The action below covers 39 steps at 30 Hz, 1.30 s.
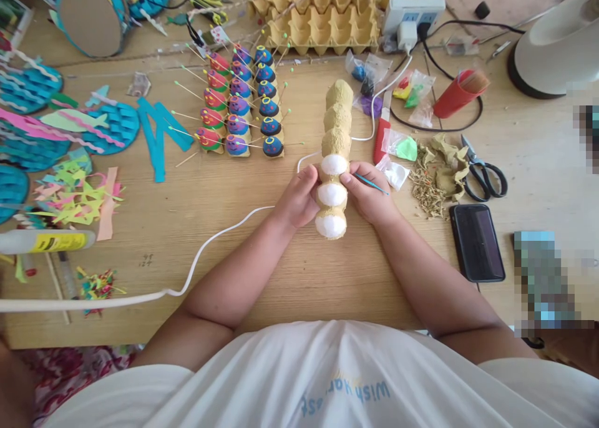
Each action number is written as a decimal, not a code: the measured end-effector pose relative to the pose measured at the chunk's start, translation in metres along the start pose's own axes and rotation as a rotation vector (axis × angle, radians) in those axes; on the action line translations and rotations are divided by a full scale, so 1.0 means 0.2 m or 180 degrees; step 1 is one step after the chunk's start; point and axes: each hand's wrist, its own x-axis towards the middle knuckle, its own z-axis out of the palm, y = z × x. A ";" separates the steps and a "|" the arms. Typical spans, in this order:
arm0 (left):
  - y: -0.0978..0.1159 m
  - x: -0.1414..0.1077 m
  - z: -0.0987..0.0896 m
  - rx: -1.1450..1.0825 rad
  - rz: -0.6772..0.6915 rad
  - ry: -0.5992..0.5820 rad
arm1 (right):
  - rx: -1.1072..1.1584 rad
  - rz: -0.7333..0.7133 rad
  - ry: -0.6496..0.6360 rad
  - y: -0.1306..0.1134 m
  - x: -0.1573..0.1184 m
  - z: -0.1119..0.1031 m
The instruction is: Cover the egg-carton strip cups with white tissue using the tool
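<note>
A strip of egg carton cups (337,142) is held upright in front of me. White material covers the three nearest cups, while the far ones are bare tan pulp. My left hand (299,197) is closed on its left side, thumb against the strip. From the right, my right hand (372,194) grips it near the top white cup. A thin blue stick-like tool (372,183) lies across the right hand's fingers; its far end is hidden. Beyond the left hand stand painted egg-carton caterpillars (238,107) with pins for feelers.
Scissors (484,172), a phone (477,242) and carton scraps (444,172) lie to the right. Farther back are bags of coloured clay (405,147), a power strip (414,13) and egg trays (322,16). Paper strips (79,191) and a glue bottle (47,241) lie left. A white cable (201,253) crosses the table.
</note>
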 end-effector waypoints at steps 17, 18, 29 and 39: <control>0.00 0.02 0.00 -0.0408 -0.0543 0.0551 | 0.0337 -0.0226 -0.0496 -0.06 0.00 0.00; -0.01 0.02 -0.01 -0.0418 -0.0551 0.0535 | 0.0265 -0.0231 -0.0519 -0.06 -0.01 0.01; 0.00 0.01 0.03 -0.0268 -0.0191 0.0419 | -0.0171 -0.0729 0.0093 -0.03 0.03 -0.03; -0.06 0.00 0.04 -0.0453 0.0080 0.0240 | -0.0666 -0.0602 0.0085 -0.05 0.01 -0.03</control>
